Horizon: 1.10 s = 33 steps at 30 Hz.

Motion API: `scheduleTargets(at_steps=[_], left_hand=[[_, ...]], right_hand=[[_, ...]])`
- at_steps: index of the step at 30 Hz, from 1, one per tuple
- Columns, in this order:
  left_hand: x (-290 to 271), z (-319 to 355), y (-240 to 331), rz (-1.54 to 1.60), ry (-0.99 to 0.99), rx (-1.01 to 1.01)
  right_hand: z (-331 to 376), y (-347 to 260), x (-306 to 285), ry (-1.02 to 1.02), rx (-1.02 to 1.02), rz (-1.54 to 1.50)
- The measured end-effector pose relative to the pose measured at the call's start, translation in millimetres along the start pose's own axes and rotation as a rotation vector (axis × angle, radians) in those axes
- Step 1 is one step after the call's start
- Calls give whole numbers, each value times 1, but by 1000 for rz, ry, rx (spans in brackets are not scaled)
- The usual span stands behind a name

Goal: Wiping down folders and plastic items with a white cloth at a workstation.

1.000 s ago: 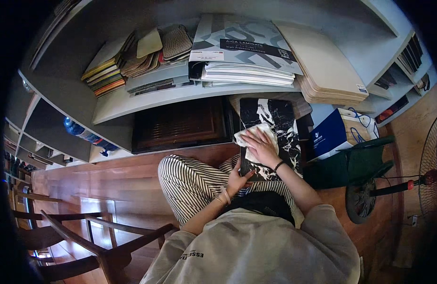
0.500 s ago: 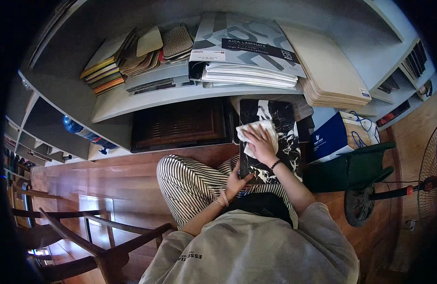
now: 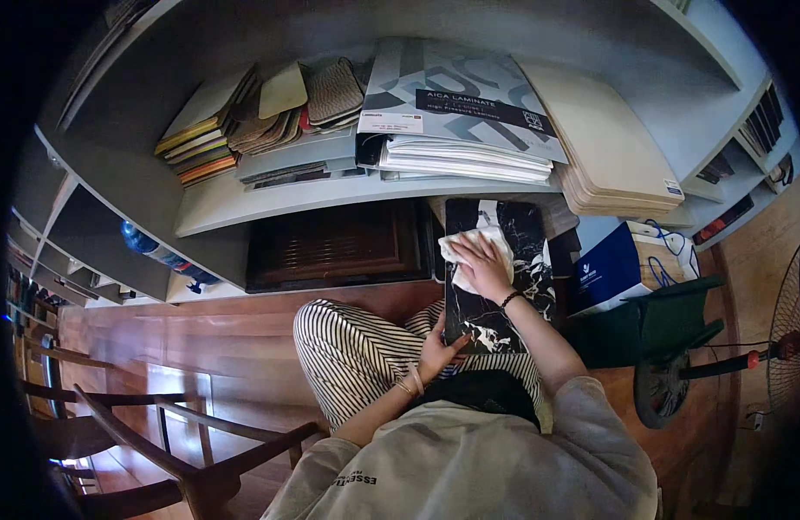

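A rectangular board (image 3: 532,238) with a black-and-white marble pattern leans over my lap, its far end by the lower shelf. My left hand (image 3: 439,351) grips its near left edge, thumb on the face and the other fingers mostly out of sight. Pressed against the upper part of the board is a crumpled white cloth (image 3: 503,246). My right hand (image 3: 485,267) lies over that cloth, its fingers bent around it and hiding its middle.
The shelf above holds a thick binder (image 3: 465,104), a stack of beige boards (image 3: 604,139) and several sample pieces (image 3: 335,91). A blue-and-white paper bag (image 3: 612,269) and a dark green object (image 3: 669,321) stand right; a wooden chair (image 3: 183,451) stands left.
My right hand and the cloth have slid slightly toward the board's far end. The left hand keeps its hold on the edge. The whole view has shifted a little.
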<state>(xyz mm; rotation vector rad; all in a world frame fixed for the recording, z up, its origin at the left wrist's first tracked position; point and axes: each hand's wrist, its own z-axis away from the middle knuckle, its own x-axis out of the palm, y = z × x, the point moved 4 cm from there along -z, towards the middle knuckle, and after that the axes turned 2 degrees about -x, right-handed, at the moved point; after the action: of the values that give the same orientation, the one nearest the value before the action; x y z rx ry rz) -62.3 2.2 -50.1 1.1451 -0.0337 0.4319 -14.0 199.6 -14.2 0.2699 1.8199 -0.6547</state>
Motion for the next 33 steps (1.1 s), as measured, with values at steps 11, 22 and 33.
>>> scheduleTargets(at_steps=[11, 22, 33], left_hand=[[-2, 3, 3, -37, -18, 66], [-6, 18, -8, 11, -74, 60], [-14, 17, -7, -84, -71, 214]], right_hand=[[-67, 39, 17, -25, 154, 85], [79, -45, -18, -5, 19, -19], [-42, 27, 7, 51, 102, 72]])
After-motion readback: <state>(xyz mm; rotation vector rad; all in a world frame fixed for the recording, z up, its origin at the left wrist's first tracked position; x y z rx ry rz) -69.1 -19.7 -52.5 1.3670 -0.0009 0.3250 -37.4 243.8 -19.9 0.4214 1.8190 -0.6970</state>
